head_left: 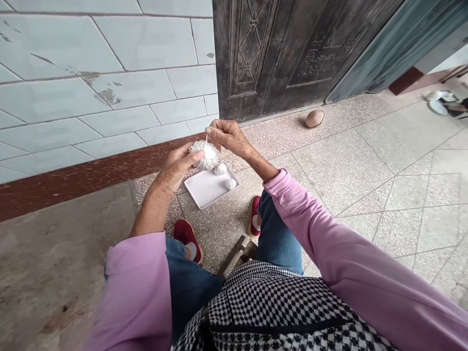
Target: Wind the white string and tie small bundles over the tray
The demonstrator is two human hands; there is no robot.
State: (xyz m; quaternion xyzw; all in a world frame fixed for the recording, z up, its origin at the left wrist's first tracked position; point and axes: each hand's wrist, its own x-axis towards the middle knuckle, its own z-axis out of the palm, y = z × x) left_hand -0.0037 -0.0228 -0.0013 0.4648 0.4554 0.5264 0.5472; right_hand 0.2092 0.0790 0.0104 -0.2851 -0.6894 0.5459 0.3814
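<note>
Speckled stone-tile floor (351, 170) took up most of the view; pale blue tiled wall (139, 44) with a dark red base strip (73, 187) on the left, dark carved-panel door (272, 53) ahead. Person sat low, pink sleeves, black-and-white checked cloth (263, 297) over the lap, blue jeans (280, 243), red shoes (185, 236) on the floor. A bit of a worn wooden stool (234, 256) showed between the legs. A pinkish-brown rounded object (315, 119) sat near the door; could not tell what it was.

Shallow white rectangular tray (201, 187) looked to lie on the floor ahead of the feet. Left hand (177, 168) grasped a fluffy round white pom-pom (210, 158) at its left side, thumb on the near face; it was held up over the tray's far edge. Right hand (230, 139) pinched a thin white strand (206, 139) just above it between thumb and finger. Two small white balls (230, 184) lay in the tray along its right side, apart from each other.

Step in hand, as judged: working one strand at the pom-pom's top. Next move seemed to call for a steady left grip and a light right pinch, without crushing the loops.

No brand, label or writing could be read; door relief looked purely decorative.
</note>
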